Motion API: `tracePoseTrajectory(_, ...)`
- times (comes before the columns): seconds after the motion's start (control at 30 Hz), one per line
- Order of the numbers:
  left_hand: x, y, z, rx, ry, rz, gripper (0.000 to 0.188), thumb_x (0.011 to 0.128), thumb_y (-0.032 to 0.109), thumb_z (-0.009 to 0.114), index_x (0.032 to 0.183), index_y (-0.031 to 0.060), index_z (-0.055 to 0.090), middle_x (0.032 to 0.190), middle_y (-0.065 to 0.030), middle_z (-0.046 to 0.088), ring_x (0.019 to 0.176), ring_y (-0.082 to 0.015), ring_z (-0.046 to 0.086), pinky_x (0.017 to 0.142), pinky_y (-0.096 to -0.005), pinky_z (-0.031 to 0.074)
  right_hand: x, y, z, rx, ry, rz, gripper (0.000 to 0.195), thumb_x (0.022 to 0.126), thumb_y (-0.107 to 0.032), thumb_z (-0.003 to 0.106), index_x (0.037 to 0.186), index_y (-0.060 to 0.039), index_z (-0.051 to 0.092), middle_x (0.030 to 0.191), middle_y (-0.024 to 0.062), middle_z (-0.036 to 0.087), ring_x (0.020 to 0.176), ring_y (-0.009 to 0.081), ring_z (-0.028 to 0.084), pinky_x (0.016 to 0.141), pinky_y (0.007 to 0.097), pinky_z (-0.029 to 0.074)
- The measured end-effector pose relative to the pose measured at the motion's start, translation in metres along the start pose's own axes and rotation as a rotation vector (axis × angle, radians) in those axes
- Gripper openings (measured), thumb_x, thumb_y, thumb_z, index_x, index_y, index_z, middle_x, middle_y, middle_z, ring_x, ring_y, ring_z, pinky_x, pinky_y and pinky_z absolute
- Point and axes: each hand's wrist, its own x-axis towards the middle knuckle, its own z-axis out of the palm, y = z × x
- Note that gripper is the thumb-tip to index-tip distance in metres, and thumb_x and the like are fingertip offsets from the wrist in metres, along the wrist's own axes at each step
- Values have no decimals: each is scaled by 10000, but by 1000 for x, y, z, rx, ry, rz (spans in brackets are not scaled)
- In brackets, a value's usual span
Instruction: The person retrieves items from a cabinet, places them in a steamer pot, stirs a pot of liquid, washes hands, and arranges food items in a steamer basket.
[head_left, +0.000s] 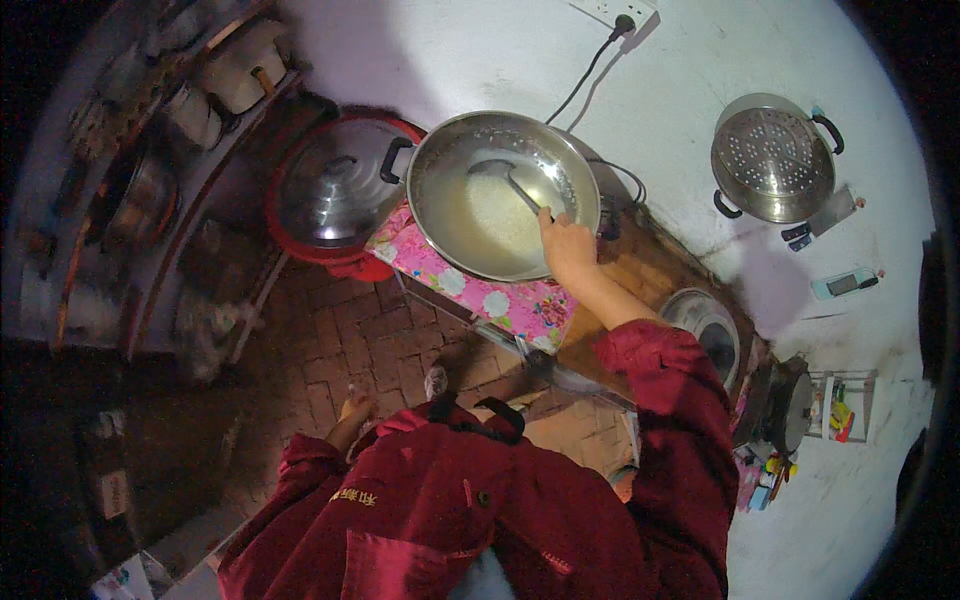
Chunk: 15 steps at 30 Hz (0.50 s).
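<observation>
My right hand (570, 244) grips the handle of a metal ladle (525, 193). Its bowl end dips into a pale, cloudy liquid (499, 217) in a wide steel wok (435, 238) with black side handles. The wok stands over a pink floral cover (495, 304) on a wooden counter (637, 262). Low by my left side hangs my left hand (356, 409), away from the wok; its fingers are too small and dim to make out, and nothing is plainly seen in it.
Left of the wok, a domed metal lid (337, 195) lies in a red basin (281, 232). A black cord (589, 79) runs up to a wall socket. On the wall hang a perforated steamer pot (772, 161) and a cleaver (832, 211). Shelves (225, 146) with pots stand at left.
</observation>
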Motion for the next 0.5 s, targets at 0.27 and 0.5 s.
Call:
tracePoseTrajectory(0.27, 15, -19, -19, -72, -7, -80, 186, 827, 203, 597, 911, 38, 603, 717, -59, 616, 561, -150, 570, 475, -295, 449, -79, 6, -54, 44, -141, -187, 379, 781, -100, 519, 1151, -19, 505, 746, 136, 611, 598, 270, 634, 493, 365, 500)
tracePoseTrajectory(0.5, 21, 8, -18, 0, -6, -71, 194, 837, 219, 603, 887, 34, 568, 671, -67, 591, 531, -151, 557, 440, -299, 441, -83, 48, -101, 10, -288, -53, 324, 785, -106, 503, 1096, -23, 539, 792, 158, 631, 685, 324, 647, 573, 424, 517)
